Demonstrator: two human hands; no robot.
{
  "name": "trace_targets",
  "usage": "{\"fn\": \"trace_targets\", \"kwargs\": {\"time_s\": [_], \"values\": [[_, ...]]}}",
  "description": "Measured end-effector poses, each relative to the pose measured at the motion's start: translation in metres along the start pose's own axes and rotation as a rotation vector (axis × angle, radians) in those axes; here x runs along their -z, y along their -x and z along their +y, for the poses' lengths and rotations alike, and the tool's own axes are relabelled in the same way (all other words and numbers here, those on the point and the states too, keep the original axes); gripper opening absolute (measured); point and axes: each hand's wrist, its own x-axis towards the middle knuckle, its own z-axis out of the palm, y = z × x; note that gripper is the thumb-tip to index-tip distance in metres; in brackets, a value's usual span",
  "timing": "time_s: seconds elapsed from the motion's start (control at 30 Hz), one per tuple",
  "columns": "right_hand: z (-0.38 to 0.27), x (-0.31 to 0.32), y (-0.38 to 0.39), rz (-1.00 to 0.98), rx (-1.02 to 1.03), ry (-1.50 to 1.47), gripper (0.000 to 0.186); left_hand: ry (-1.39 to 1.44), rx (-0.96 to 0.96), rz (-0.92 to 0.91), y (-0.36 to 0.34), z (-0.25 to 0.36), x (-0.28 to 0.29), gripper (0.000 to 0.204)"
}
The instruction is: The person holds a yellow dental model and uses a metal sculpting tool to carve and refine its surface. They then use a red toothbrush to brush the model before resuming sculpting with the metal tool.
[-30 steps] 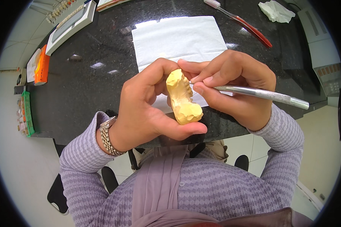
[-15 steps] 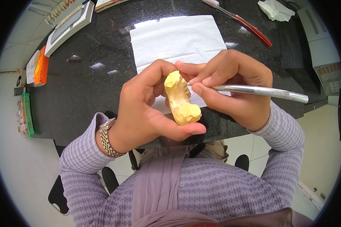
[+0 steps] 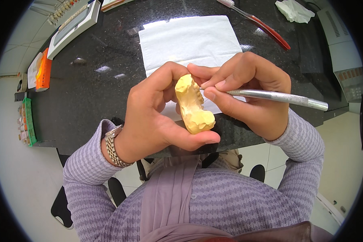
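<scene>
Model [image 3: 190,109] rests in left hand [image 3: 147,115], right hand [image 3: 259,76] gripping 1 metal tool [image 3: 284,97].

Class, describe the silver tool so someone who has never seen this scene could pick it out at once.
Start at the dark tabletop and its white sheet; by the sheet's near part, the left hand holds a yellow dental model. The right hand grips the silver tool like a pen. Its slim metal handle sets it apart from the chunky model and the red-handled brush.

Dental cast [image 3: 190,104]: matt, rough, plaster-like. Carving instrument [image 3: 278,97]: metal, knurled handle. Counter [image 3: 97,94]: glossy, speckled, stone-like. Toothbrush [image 3: 272,33], one o'clock: smooth plastic. Sheet [image 3: 189,40], twelve o'clock: matt paper.
</scene>
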Motion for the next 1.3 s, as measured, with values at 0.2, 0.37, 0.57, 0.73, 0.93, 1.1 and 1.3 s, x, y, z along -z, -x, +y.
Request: {"fn": "trace_targets", "kwargs": {"time_s": [0.2, 0.37, 0.57, 0.73, 0.93, 1.1, 1.3], "values": [[0.0006, 0.0041, -0.0001, -0.049, 0.001, 0.007, 0.017, 0.057, 0.003, 0.035, 0.0002, 0.0008, -0.0009, 0.065], [0.0005, 0.0022, -0.0003, -0.023, -0.006, -0.019, 0.017, 0.067, 0.016, 0.034, -0.0001, -0.0005, 0.0005, 0.067], [0.0017, 0.0032, -0.0003, -0.02, -0.011, -0.042, 0.017, 0.035, -0.006, 0.02, -0.0001, 0.0008, 0.0016, 0.067], [0.0005, 0.0003, 0.0006, 0.011, -0.025, -0.054, 0.017, -0.003, -0.035, 0.003, 0.0005, -0.0009, 0.0025, 0.067], [-0.0002, 0.0028, 0.0003, -0.027, -0.038, -0.008, 0.016, 0.017, -0.016, 0.024, 0.0001, -0.0013, 0.0003, 0.067], [0.0019, 0.0013, 0.001, 0.022, -0.052, -0.03, 0.016, 0.026, -0.007, 0.029, 0.0, -0.0008, -0.0003, 0.067], [0.0026, 0.0021, 0.0006, -0.024, -0.049, -0.042, 0.017, 0.006, -0.017, 0.022, 0.0011, -0.0026, 0.0012, 0.067]]}}
